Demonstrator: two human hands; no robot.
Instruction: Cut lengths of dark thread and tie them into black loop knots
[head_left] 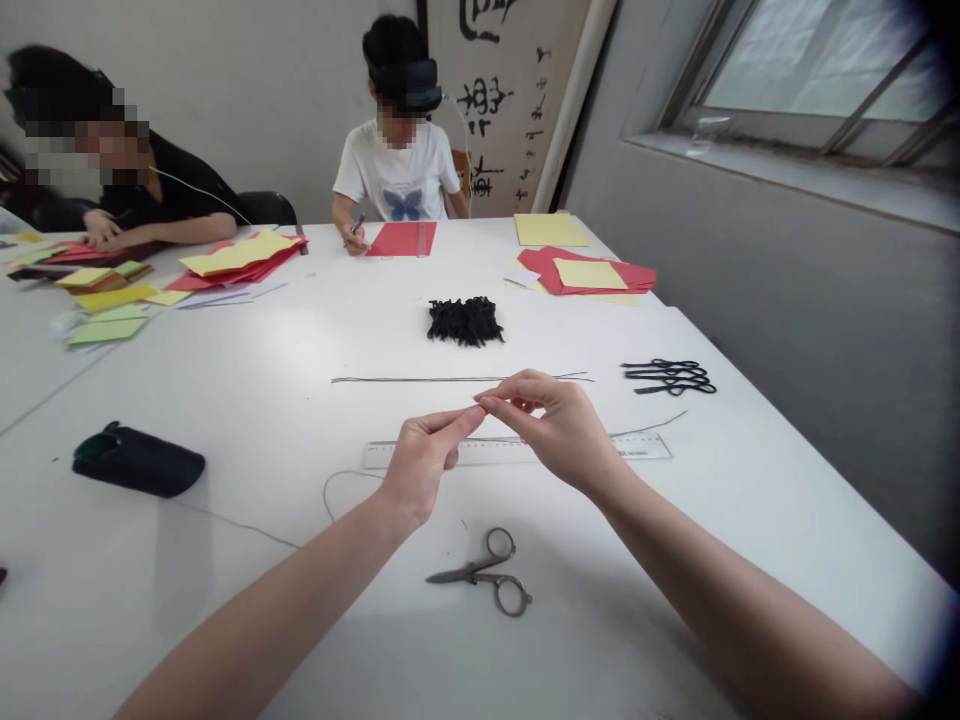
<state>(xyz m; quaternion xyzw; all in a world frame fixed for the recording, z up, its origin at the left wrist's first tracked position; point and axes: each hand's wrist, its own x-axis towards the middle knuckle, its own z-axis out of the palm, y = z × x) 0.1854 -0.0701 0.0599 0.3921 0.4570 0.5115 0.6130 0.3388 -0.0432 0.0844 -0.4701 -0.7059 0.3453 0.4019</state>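
My left hand (424, 460) and my right hand (551, 425) meet fingertip to fingertip above a clear ruler (645, 447) on the white table (262, 400). Both pinch something very thin between thumb and forefinger, too fine to name. A thin grey thread (330, 490) curls on the table just left of my left hand. Small metal scissors (487, 578) lie closed in front of my hands. Beyond them lie long thin wires (405, 380) and a heap of black cord pieces (465, 320).
Several finished black loops (670, 376) lie at the right. A dark pouch (139, 462) sits at the left. Two other people sit at the far side with red paper (401, 239) and yellow paper (550, 230) sheets. The table edge runs along the right.
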